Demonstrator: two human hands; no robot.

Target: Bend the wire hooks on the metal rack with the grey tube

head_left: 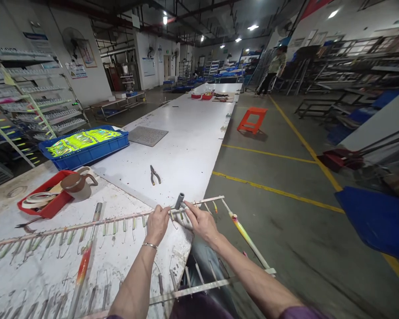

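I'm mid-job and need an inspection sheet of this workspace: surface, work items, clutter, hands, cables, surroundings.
Surface: white table, stained and speckled at the near end.
Job's things: slatted frame carrying small hooked pieces, its right end past the table edge; grey tube between the hands.
Clutter: pliers, red tray, brown-topped jug, blue crate of yellow items, grey mat.
Hands: left hand and right hand at the frame's far bar, either side of the tube; what each grip pinches is unclear.
Cables: nothing seen on the table.
Surroundings: orange stool, yellow floor lines, a person farther off.
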